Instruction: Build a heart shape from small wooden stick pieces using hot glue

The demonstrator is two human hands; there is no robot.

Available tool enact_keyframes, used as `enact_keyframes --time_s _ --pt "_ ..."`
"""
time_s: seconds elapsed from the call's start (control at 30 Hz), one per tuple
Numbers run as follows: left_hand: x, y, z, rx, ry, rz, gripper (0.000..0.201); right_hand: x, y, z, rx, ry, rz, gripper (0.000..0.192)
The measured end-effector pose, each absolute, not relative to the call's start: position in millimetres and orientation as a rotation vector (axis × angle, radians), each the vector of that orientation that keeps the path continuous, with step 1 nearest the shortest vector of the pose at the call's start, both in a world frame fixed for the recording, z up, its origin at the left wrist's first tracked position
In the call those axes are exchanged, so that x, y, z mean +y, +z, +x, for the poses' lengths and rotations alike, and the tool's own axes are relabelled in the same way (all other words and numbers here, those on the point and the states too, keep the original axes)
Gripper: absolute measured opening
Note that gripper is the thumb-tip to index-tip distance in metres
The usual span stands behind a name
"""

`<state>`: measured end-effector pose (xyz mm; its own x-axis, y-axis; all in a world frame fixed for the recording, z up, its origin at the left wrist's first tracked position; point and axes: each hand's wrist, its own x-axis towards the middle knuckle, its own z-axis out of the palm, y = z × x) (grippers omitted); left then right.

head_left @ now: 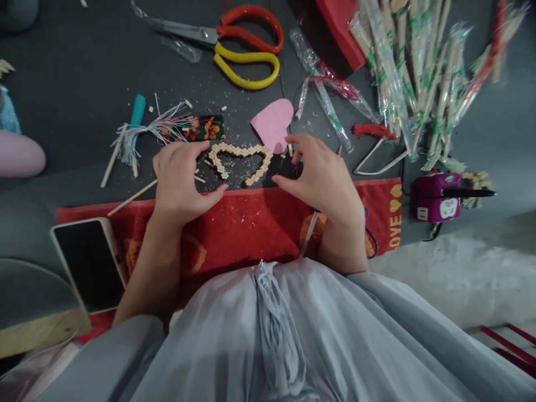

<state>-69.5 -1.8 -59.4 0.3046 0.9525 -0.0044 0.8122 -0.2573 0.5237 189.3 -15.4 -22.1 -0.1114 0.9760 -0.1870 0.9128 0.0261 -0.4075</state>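
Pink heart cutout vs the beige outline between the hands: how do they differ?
- The pink heart cutout is a solid shape; the beige outline is only a border, open at the bottom.
- The cutout looks smooth; the outline is bumpy.
- The outline spans wider than the cutout.
Shared: both lie on the dark tabletop.

Scissors (208, 34) behind heart outline (243, 151) — phone (90, 265) left, sticks (389, 72) right.

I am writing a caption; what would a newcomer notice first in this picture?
Probably the scissors, one handle red, one yellow, at the top. The pink heart below them comes next, then the bumpy pale outline, open at its bottom, between left hand and right hand.
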Motion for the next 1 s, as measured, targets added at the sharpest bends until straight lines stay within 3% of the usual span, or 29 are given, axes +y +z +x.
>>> enact_keyframes --time_s 0.37,1.0 --pt "-3 -62 -67 1.573 0.448 2.109 0.062 -18 -27 155 -2.258 0.615 -2.08 0.072" --pt "-6 -63 -63 1.575 0.489 2.104 0.063 -20 -29 153 -2.234 0.564 -2.061 0.058"
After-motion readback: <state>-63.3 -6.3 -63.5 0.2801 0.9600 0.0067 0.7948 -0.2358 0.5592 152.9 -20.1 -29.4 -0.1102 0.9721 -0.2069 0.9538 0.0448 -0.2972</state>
